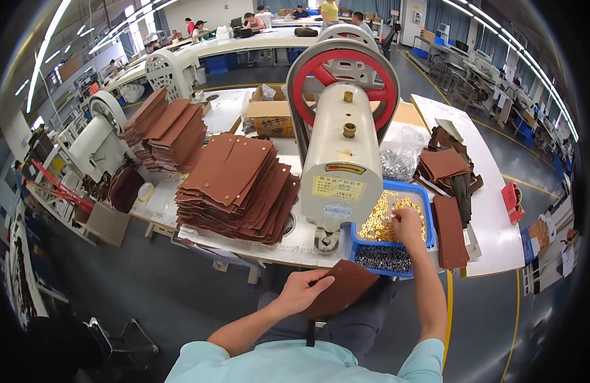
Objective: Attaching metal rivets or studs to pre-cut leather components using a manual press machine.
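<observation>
A brown panel (347,288) is pinched in the left hand (302,291), extending rightward from its grip; gold-coloured fittings (376,225) are spread beneath the curled right hand (407,226), whose hold on any cannot be told.

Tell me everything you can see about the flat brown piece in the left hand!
The brown piece is thin, flat and reddish-brown, and it looks like leather. Its edges look mostly straight. The left hand grips it by its left side, with the thumb on top. It sits at a slant over the person's lap, near the front edge of the white table. Whether its underside touches the lap can't be told.
</observation>
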Tool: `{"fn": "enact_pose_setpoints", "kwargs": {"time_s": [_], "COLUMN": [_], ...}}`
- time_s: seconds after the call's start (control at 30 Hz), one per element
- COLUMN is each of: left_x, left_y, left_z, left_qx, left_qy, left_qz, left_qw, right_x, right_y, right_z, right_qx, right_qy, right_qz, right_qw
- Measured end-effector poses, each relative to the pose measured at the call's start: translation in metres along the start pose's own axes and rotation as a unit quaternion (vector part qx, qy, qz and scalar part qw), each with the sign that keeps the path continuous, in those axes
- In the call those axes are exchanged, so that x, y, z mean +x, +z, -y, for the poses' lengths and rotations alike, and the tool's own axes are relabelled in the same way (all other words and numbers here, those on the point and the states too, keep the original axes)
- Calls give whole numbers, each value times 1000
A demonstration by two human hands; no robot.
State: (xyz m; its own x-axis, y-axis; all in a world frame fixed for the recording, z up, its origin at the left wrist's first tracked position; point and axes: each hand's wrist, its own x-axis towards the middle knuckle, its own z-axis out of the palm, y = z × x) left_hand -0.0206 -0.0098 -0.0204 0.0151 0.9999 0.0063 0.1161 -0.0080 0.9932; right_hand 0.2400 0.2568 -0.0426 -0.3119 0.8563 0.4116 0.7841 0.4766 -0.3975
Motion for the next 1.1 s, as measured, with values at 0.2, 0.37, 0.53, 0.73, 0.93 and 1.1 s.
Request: {"fn": "enact_pose_setpoints", "kwargs": {"time_s": [0.2, 0.37, 0.53, 0.73, 0.93, 1.1], "left_x": [11, 19, 21, 18, 14, 13], "left_y": [8, 12, 21, 27, 25, 22], "left_z": [-1, -17, -28, -33, -36, -45], "left_qx": [-76, -48, -98, -104, -67, 15], "left_qy": [-2, -28, -26, 1, 31, 45], "left_qz": [-52, -77, -51, -23, 6, 28], "left_qw": [996, 995, 994, 994, 997, 998], "right_x": [-26, -69, -105, -119, -118, -122], "right_y": [-27, -78, -90, -75, -73, -74], "right_z": [15, 94, 145, 144, 146, 148], "right_qx": [207, 465, 295, 260, 279, 308], "right_qy": [119, 160, -64, -114, -98, -62], "right_qz": [-31, 24, 6, -25, -18, 8], "right_qw": [971, 871, 953, 959, 955, 949]}}
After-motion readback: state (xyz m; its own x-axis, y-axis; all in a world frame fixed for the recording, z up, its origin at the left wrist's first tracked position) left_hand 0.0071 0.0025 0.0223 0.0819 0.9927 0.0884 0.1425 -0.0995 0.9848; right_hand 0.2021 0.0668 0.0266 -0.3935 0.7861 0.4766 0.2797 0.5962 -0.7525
